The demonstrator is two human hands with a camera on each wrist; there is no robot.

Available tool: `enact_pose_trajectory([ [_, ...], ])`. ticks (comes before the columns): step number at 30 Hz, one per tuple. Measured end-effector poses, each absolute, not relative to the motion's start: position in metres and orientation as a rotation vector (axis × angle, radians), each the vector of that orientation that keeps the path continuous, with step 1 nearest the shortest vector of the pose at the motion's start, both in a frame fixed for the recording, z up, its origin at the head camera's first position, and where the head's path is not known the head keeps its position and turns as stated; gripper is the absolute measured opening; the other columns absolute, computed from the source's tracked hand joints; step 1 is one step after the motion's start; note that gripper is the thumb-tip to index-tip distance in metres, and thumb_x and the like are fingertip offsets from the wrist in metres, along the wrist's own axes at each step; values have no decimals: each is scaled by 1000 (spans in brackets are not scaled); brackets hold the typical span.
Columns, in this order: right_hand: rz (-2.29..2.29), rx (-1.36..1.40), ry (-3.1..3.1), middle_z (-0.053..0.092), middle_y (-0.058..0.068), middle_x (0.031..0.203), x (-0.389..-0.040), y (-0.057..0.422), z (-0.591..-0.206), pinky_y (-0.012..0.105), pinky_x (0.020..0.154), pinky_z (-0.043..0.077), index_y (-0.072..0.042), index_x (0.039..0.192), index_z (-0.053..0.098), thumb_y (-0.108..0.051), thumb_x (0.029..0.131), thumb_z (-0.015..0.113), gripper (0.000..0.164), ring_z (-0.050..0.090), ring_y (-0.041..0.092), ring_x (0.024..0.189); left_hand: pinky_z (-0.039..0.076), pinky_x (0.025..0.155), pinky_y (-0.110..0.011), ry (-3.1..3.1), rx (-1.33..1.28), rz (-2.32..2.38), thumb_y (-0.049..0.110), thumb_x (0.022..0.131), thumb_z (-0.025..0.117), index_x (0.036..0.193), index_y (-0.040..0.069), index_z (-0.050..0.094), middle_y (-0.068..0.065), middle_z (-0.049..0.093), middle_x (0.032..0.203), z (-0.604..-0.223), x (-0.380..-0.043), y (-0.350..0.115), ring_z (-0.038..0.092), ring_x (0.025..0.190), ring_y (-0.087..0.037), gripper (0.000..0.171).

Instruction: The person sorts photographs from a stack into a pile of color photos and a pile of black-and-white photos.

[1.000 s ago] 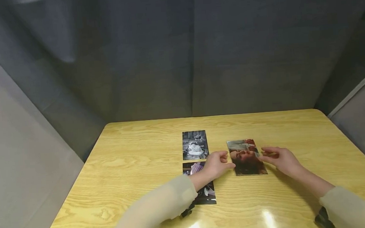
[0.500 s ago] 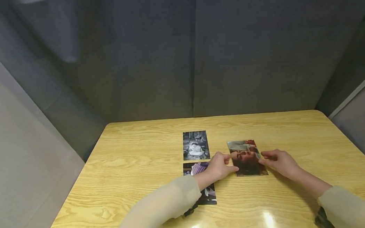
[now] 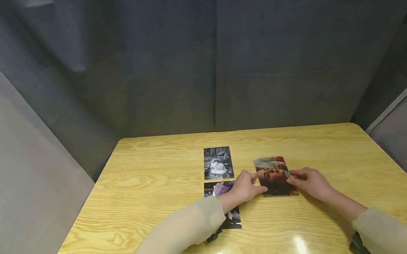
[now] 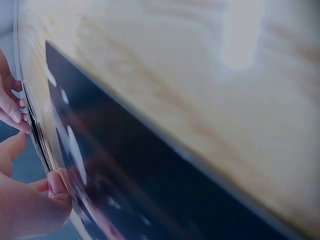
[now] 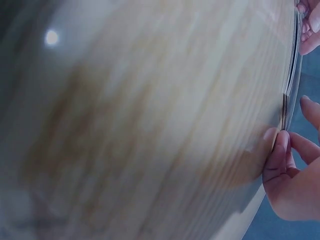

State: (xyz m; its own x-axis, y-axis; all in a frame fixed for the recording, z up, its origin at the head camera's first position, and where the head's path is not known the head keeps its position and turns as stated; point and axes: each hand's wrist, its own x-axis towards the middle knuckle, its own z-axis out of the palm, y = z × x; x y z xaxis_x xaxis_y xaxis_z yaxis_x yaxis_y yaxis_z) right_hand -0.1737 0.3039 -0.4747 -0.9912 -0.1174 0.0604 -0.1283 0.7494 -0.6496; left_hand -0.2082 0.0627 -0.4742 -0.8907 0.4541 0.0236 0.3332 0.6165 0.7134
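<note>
A stack of photo prints [image 3: 273,183] lies on the wooden table, its top picture showing a face in dark red tones. My left hand [image 3: 243,187] holds the stack's left edge, thumb near the front and fingertips farther back. At the opposite edge, my right hand [image 3: 312,182] pinches the stack between thumb and fingers, the thumb tip over the top print. Seen from the side in the right wrist view, the stack [image 5: 292,65] has several thin layers. Under my left forearm a colour photo [image 3: 233,218] is partly hidden. Behind it lies a black-and-white photo [image 3: 218,163].
The wood-grain table [image 3: 130,186] has rounded far corners and reflects light near its front. Dark grey curtains [image 3: 165,67] hang behind it, with a pale panel [image 3: 25,184] on the left. Black wrist-camera mounts [image 3: 214,235] sit below the sleeves.
My left hand has shifted slightly right, onto the stack's edge. My right hand has closed in, its thumb moving over the right edge. The stack and the two other photos stay in place.
</note>
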Motion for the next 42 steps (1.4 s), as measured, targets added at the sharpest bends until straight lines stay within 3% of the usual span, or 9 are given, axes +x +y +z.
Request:
enact_pose_trajectory([
  [13,1157,103,-2942,59,31,115,-173,301,-473,52,82,50,15,124,58,-25,95,65,50,56,46,105,24,53,-21,2647,614,1240,20,84,78,57,11,33,7,18,56,-471,-205,66,22,54,-10,53],
  [18,1131,84,-2932,59,33,115,-174,301,-474,54,83,48,14,121,60,-25,95,66,48,55,49,105,23,50,-20,2670,597,1258,15,86,75,56,11,36,8,21,50,-473,-203,70,22,49,-8,50],
  [23,1036,110,-2901,63,29,105,-175,298,-473,56,81,47,12,116,65,-23,93,68,42,58,48,99,24,48,-21,2671,509,1276,14,88,73,55,14,37,9,27,47,-473,-202,75,27,46,-7,49],
  [30,957,152,-2872,66,22,94,-175,293,-472,55,75,47,10,113,67,-22,92,68,39,60,45,91,21,47,-21,2681,505,1287,15,88,73,55,13,33,9,22,46,-469,-199,73,22,45,-7,52],
  [37,987,127,-2883,65,28,102,-175,294,-471,57,78,46,11,115,65,-24,93,67,41,58,47,97,21,46,-21,2664,516,1307,15,88,73,56,13,34,10,22,46,-469,-199,72,19,43,-6,51],
  [42,1040,98,-2895,62,30,109,-174,295,-472,57,80,47,12,118,64,-22,94,67,42,57,48,102,26,48,-21,2665,468,1289,15,87,74,57,11,45,9,31,49,-470,-200,73,28,48,-6,42],
])
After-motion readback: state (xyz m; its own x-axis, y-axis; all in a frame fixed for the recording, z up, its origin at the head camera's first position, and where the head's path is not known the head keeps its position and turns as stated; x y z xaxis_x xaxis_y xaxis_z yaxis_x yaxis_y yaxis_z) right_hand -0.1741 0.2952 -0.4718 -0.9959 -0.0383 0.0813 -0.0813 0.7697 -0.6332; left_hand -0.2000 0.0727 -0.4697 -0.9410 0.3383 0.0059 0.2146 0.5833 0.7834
